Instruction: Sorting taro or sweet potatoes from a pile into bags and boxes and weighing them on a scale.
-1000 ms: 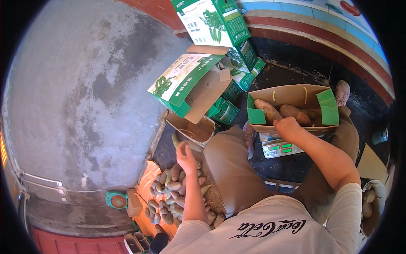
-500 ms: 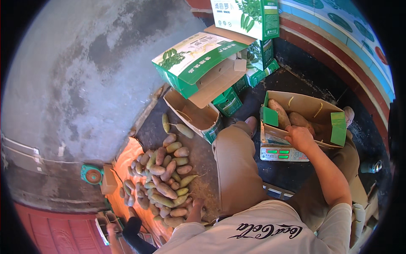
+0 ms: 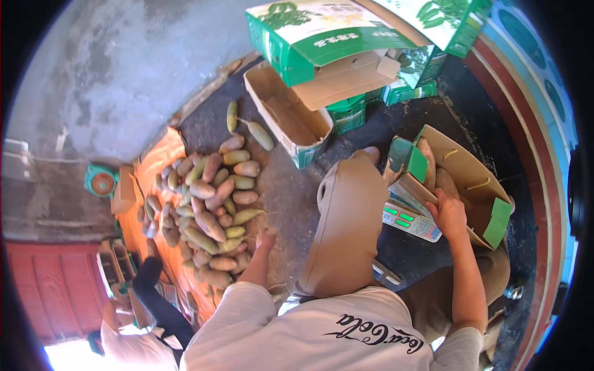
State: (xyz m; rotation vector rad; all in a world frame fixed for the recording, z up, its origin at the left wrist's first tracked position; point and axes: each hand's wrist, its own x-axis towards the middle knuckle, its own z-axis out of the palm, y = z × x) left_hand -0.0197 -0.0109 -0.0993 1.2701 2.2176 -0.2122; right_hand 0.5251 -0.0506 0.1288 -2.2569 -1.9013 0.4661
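Observation:
My right hand (image 3: 448, 213) is closed over the near rim of an open cardboard box (image 3: 405, 167) with green end flaps. Two or so long radishes (image 3: 427, 157) lie inside it, one next to my fingertips. Under the box sits a digital scale (image 3: 408, 221) with lit green displays. On the other side, my left hand (image 3: 266, 238) is low at the right edge of a heap of green and pinkish-brown radishes (image 3: 213, 193). Its fingers are small and smeared, so I cannot make out their grip.
An open brown carton (image 3: 291, 114) stands beyond my left knee, near two separate green radishes (image 3: 257, 133). White-and-green cartons (image 3: 334, 31) are stacked behind it. Orange sheeting (image 3: 154, 151) lies under the heap. Another person (image 3: 136, 337) is at the lower left, near a teal round device (image 3: 101, 180).
The view has swung, shifting the scene. My left arm reaches further out along the heap's edge. My right hand stays on the box rim, and more of the other person shows.

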